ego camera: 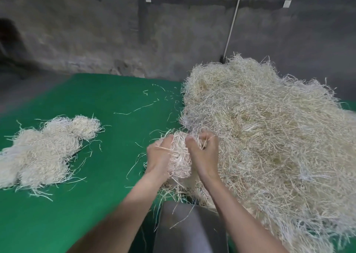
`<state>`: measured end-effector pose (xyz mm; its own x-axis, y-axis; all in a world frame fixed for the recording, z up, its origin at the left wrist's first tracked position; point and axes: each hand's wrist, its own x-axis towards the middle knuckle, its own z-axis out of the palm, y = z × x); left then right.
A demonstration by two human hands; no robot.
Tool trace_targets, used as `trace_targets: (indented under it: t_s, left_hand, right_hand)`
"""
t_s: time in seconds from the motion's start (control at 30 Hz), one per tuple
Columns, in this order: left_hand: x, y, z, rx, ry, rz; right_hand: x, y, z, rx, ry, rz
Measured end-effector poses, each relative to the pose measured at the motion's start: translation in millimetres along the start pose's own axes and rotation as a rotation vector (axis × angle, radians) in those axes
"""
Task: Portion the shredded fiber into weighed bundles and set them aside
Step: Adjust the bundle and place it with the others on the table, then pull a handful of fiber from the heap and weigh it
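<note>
Fingers (170, 139), left hand (159, 154) & right hand (204, 156), grip fiber clump (180, 156); I judge strands tangled w/ heap (269, 127) may drag, skewing wt.

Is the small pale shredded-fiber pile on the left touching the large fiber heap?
Apart: head view shows green table cover between the small pile and large heap.

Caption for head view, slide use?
Left hand and right hand grip a fiber clump beside the big pile; bundles lie left on green mat.

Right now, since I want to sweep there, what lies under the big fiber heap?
Green table cover runs under the edges of the big fiber heap; anything else beneath is covered.
</note>
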<state>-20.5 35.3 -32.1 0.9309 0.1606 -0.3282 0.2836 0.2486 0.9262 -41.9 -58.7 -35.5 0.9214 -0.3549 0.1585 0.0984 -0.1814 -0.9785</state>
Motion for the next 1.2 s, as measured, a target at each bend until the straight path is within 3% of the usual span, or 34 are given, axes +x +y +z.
trace_targets:
  t_s: [0.07, 0.13, 0.17, 0.23, 0.37, 0.47, 0.53, 0.63, 0.77, 0.87, 0.93, 1.03, 1.2]
  left_hand:
    - [5, 0, -6, 0.124, -0.125, 0.062]
    - [5, 5, -10, 0.164, -0.200, 0.102]
    - [5, 8, -12, 0.163, -0.213, 0.122]
    - [6, 16, -22, 0.089, -0.257, 0.076]
    - [8, 6, -61, -0.375, -0.274, -0.127]
    - [2, -19, -87, -0.405, -0.327, -0.311]
    - [4, -29, -102, -0.410, -0.259, -0.314]
    - [27, -32, -135, -0.264, 0.013, -0.074]
    - [68, -31, -185, -0.160, 0.212, 0.034]
    - [101, -26, -220, -0.072, 0.335, 0.012]
    - [125, -20, -242, -0.038, 0.417, 0.015]
    - [169, -9, -265, 0.034, 0.428, 0.028]
    - [226, -7, -291, 0.382, 0.309, 0.049]
  right_hand:
    - [1, -1, 4, 0.057, -0.097, -0.048]
    - [-4, -5, 15, 0.092, -0.296, 0.015]
    - [-6, -4, 21, 0.078, -0.305, 0.049]
    - [-5, -3, 32, 0.108, -0.157, 0.091]
    - [1, -3, 53, 0.230, 0.086, 0.194]
    - [-12, 6, 85, 0.226, 0.018, 0.189]
    - [-24, 14, 110, 0.144, -0.101, 0.182]
    - [-26, 31, 140, 0.039, -0.283, 0.199]
    - [-25, 47, 183, -0.007, -0.530, 0.294]
    - [-26, 56, 212, -0.056, -0.641, 0.216]
    - [-31, 65, 225, -0.100, -0.626, 0.092]
    - [-38, 93, 240, -0.275, -0.662, -0.027]
    - [-39, 127, 259, -0.920, -1.046, 0.015]
